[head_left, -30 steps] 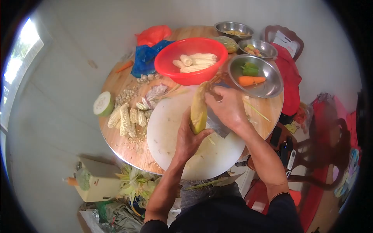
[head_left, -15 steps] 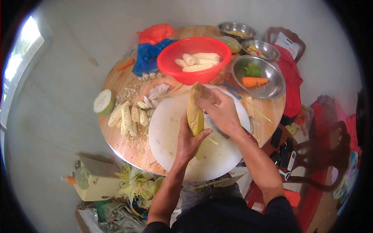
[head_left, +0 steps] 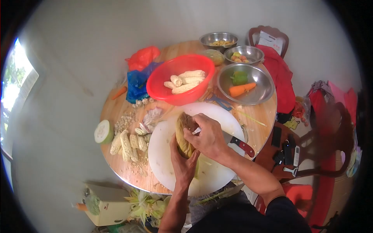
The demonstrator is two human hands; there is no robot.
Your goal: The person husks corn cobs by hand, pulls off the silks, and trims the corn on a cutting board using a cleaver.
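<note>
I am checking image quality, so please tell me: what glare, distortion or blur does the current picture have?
Head view: the window at far left glares white; head view: black corners and bowed edges suggest a wide lens; head view: the chair at right looks hazy, the right hand fairly sharp.

L hand (head_left: pixel 183 164) holds yellow-husked corn ear (head_left: pixel 180 134) abv rnd white board (head_left: pixel 162 155), R hand (head_left: pixel 208 136) @ ear's brown tip.
</note>
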